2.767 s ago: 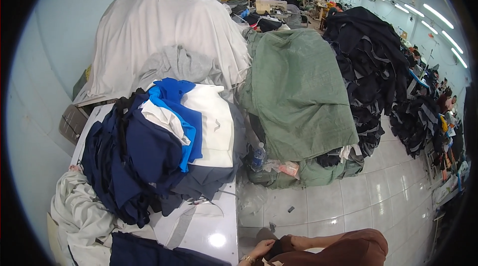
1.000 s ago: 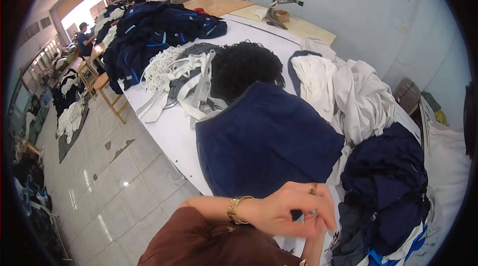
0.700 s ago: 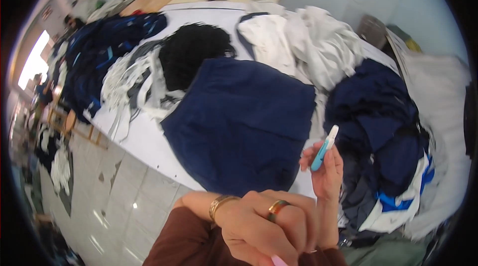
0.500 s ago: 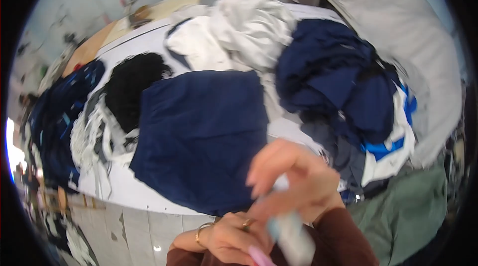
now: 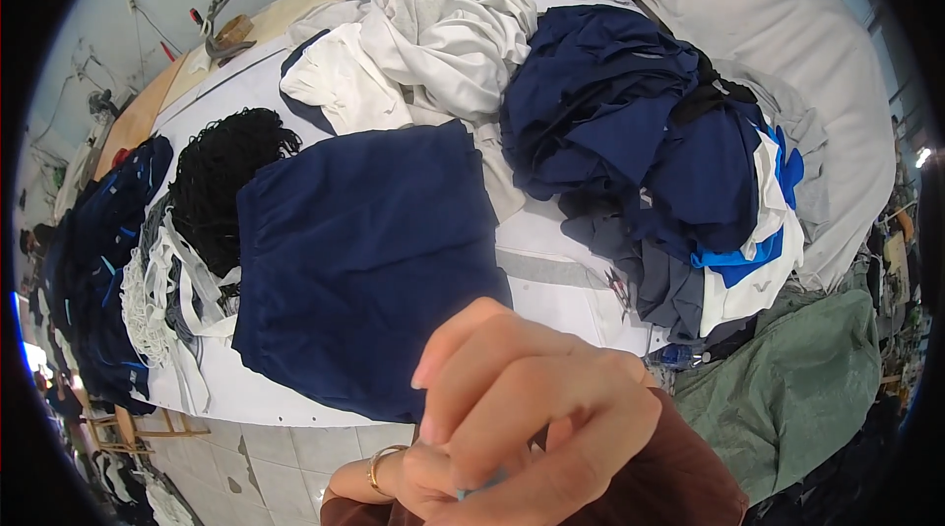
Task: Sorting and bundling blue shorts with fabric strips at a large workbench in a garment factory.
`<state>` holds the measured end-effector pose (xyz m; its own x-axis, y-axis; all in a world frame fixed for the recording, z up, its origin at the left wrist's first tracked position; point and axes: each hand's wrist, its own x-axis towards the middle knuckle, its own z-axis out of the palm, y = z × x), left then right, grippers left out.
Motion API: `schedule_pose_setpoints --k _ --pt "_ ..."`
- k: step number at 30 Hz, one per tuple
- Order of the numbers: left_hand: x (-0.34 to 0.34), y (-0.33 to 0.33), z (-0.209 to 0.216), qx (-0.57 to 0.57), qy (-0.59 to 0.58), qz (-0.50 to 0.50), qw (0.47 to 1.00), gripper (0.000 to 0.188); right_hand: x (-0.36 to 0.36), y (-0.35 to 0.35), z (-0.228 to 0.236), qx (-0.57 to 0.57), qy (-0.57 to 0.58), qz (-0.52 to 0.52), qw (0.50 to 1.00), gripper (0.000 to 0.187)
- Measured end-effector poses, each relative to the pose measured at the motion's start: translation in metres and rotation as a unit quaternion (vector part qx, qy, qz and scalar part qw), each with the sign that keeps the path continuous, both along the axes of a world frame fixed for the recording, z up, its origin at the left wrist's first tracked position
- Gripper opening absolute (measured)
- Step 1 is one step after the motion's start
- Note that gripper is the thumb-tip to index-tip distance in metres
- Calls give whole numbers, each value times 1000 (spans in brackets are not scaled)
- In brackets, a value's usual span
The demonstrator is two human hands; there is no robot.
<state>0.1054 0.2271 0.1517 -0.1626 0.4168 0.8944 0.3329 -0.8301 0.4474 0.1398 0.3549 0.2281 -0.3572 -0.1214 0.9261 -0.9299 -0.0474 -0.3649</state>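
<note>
My right hand fills the lower middle, its fingers curled into a closed grip. A small light blue bit shows under its fingers; what it belongs to is hidden. Behind it, my left hand, with a gold bracelet at the wrist, is mostly covered. The left hand looks curled against the right, and what it grips cannot be made out. Just beyond both hands, a folded navy garment with a gathered edge on its left lies flat on the white table.
Black cords and white strips lie left of the garment. White cloth is heaped behind it. Navy clothes are piled to the right, near a large pale-covered bulk and green cloth.
My right hand has come nearer and now covers most of my left. The pink piece in my left hand and the whitish object by my right no longer show. The view has shifted slightly.
</note>
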Motion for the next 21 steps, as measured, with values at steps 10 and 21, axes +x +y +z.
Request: schedule_pose_setpoints --k 10,21 --pt "25 -12 1 -151 -178 -72 970 21 13 -33 -18 -209 -45 -165 963 12" --pt "41 -19 -1 -165 -195 -67 965 21 14 -29 -16 -205 -31 -149 967 11"
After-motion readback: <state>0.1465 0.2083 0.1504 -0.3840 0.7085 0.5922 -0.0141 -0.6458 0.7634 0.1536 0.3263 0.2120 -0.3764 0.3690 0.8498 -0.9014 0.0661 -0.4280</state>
